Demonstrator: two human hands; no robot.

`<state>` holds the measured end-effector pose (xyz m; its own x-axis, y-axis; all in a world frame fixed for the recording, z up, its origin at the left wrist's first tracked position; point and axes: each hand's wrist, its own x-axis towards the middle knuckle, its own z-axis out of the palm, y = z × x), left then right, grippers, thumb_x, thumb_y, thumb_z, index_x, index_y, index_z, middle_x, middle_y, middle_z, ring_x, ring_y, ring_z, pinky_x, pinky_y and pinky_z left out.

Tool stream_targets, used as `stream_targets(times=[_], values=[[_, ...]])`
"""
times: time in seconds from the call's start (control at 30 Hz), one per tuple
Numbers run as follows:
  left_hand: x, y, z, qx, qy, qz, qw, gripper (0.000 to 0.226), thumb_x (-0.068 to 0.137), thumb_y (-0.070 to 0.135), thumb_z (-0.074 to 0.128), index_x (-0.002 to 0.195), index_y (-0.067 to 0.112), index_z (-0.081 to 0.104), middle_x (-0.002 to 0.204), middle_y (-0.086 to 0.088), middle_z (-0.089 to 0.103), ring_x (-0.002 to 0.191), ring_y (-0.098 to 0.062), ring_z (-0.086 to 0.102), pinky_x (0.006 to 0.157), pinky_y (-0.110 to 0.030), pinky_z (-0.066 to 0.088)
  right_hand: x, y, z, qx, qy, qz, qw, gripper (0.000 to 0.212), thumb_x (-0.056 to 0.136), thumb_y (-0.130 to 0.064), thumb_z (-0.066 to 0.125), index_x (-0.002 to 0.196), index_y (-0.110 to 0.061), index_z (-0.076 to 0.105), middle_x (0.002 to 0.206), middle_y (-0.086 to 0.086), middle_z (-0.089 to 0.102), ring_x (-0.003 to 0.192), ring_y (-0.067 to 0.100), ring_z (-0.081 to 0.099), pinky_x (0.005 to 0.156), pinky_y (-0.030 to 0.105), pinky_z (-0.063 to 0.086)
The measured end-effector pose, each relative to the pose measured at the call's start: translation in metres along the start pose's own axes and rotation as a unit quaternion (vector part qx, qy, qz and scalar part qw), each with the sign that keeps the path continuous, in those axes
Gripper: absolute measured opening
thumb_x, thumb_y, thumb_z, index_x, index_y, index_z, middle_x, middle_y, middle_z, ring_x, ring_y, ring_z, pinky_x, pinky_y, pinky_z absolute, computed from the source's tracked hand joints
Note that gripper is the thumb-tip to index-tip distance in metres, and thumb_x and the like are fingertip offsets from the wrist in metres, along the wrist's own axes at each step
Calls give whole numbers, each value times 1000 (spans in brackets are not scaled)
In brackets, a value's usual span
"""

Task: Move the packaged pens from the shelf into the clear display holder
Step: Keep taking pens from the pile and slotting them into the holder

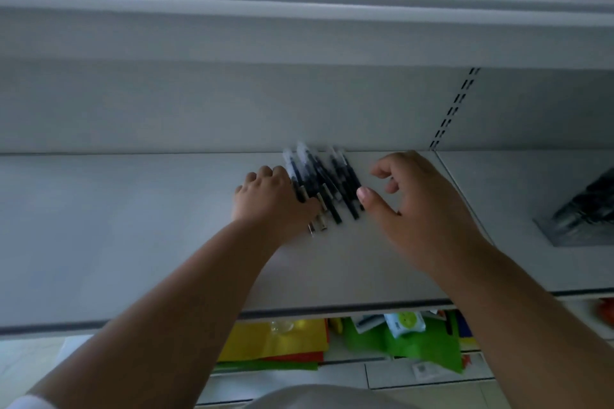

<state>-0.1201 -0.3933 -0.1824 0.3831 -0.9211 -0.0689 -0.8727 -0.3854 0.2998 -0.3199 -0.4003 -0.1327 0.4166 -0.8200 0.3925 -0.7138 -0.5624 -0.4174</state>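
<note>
The left hand [274, 199] presses the packaged pens [320, 186] at their nine o'clock side, likely to bunch them. The right hand [415, 206] hovers loosely open at three o'clock, holding nothing.

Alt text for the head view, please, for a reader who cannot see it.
A person's left hand rests on a loose pile of packaged pens at the back of a white shelf, while the right hand hovers open beside them. Colourful goods show on the shelf below.
</note>
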Motion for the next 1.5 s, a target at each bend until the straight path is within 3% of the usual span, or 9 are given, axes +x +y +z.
stream_targets(times=[0.3, 0.47, 0.57, 0.77, 0.93, 1.1, 1.2, 1.37, 1.5], values=[[-16, -22, -10, 16, 28, -3, 999, 42, 83, 46, 54, 109, 14, 53, 111, -6, 56, 109, -28, 52, 89, -36, 44, 10, 3, 1, 5, -1, -11, 1000, 27, 89, -38, 60, 108, -18, 60, 98, -10, 52, 87, 10, 54, 72, 26, 43], [-1, -14, -13, 69, 19, -4, 997, 23, 86, 36, 49, 78, 15, 46, 78, -2, 52, 78, -25, 50, 62, -29, 38, 14, 1, 3, 13, 4, -29, 999, 29, 88, -40, 57, 106, -18, 59, 97, -10, 53, 84, 11, 54, 71, 28, 46], [-1, -16, -12, 85, 17, 12, 996, 22, 91, 33, 45, 77, 16, 46, 70, 1, 41, 76, -24, 46, 62, -29, 36, 15, 3, 5, 10, -2, -33, 999, 30, 88, -41, 56, 107, -17, 59, 97, -11, 52, 84, 10, 54, 69, 25, 43], [-20, -31, -14, -94, 90, 33, 991, 20, 97, 27, 40, 86, 11, 43, 74, -4, 50, 67, -27, 49, 54, -34, 33, 17, 6, 16, 11, -23, -21, 999, 24, 89, -38, 60, 105, -20, 58, 93, -13, 50, 81, 5, 48, 66, 12, 34], [-52, -44, -18, -347, 155, 91, 920, 12, 96, 26, 45, 83, 26, 45, 70, -2, 60, 60, -25, 54, 54, -47, 49, 17, -6, 40, 22, -89, 8, 996, 17, 87, -40, 64, 88, -25, 56, 81, -10, 55, 71, 7, 51, 65, 27, 43], [-69, -52, -23, -577, 92, 72, 808, 23, 96, 9, 43, 101, 26, 58, 65, 5, 53, 58, -18, 41, 57, -31, 36, 10, -28, 61, -57, -168, 42, 983, 26, 89, -45, 58, 75, -24, 51, 74, -9, 55, 68, 9, 53, 61, 26, 37], [-77, -55, -28, -608, 70, 56, 789, 36, 101, -7, 35, 111, 17, 60, 67, 1, 57, 60, -21, 43, 62, -33, 37, 7, -33, 65, -105, -161, 50, 980, 26, 93, -42, 55, 77, -22, 47, 77, -8, 52, 70, 13, 50, 63, 26, 35], [-87, -50, -31, -654, 36, 35, 755, 24, 100, -5, 37, 96, 8, 56, 67, -5, 50, 55, -20, 39, 55, -33, 31, 8, -38, 59, -126, -200, 62, 970, 20, 98, -26, 42, 82, -16, 49, 79, 1, 52, 75, 24, 55, 65, 31, 43], [-96, -38, -32, -664, -2, 31, 747, 21, 104, 11, 39, 83, 10, 44, 64, -6, 35, 51, -19, 27, 49, -34, 19, 1, -32, 45, 1, -155, 110, 982, 27, 98, -30, 48, 73, -20, 44, 71, -5, 51, 62, 8, 48, 52, 23, 29]])
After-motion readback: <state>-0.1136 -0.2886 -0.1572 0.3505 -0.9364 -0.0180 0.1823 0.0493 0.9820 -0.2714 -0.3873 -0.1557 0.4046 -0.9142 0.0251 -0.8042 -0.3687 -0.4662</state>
